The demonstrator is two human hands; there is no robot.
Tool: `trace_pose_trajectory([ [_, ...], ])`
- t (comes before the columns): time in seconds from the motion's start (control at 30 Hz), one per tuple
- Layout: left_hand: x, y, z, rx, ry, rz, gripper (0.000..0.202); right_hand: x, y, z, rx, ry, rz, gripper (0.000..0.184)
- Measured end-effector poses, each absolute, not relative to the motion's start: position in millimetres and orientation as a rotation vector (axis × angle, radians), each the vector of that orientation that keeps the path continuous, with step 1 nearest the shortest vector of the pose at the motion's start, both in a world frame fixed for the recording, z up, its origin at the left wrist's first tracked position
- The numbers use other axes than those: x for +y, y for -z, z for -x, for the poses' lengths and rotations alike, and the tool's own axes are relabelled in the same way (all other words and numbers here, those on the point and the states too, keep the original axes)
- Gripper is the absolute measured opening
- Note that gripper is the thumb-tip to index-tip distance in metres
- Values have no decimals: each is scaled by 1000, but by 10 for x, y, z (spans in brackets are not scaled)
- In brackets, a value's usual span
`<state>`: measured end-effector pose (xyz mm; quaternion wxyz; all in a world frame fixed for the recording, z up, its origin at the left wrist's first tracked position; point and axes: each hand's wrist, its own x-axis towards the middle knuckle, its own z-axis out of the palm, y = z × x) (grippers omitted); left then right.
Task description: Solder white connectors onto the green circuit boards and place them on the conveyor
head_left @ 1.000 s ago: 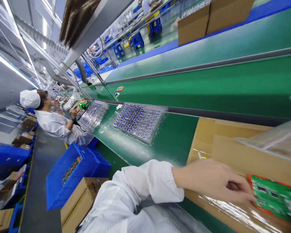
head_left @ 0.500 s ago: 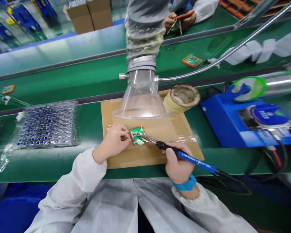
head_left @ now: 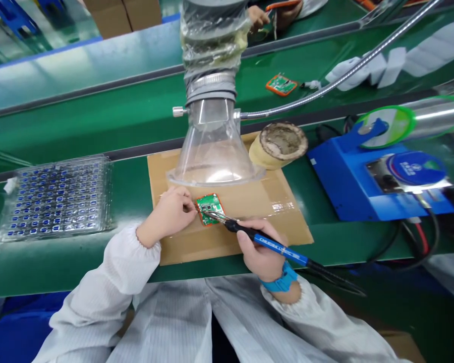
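The left hand [head_left: 170, 212] pinches the green board [head_left: 212, 205], the right hand [head_left: 259, 252] grips the soldering iron [head_left: 272, 244], tip on the board, so soldering looks under way.

Green workbench [head_left: 60, 262], conveyor belt [head_left: 98, 118], cardboard boxes [head_left: 115, 12] beyond

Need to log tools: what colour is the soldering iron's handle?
Soldering iron handle: blue, black grip; head view.

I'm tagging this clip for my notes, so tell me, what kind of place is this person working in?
Most likely an electronics assembly line: the right hand holds a soldering iron to a small circuit board, under a clear fume hood, beside a green conveyor belt.
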<state>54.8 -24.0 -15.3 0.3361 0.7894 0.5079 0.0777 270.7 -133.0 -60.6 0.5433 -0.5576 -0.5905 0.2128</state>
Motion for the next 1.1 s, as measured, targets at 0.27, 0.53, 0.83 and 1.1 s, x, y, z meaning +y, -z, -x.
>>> trace_pose_trajectory([
  [0.27,-244,139,-552,1332,-201,-2025,20,-1292,507,-2649,-1489,-476,1308,8],
  [0.53,-251,146,-552,1331,-200,-2013,20,-1314,563,-2649,-1471,-496,1256,12],
  [0.83,-244,146,-547,1323,-203,-2002,20,-1298,506,-2633,-1516,-484,1252,12],
  [1.1,-242,146,-550,1322,-211,-2019,21,-1292,489,-2629,-1556,-443,1284,7],
])
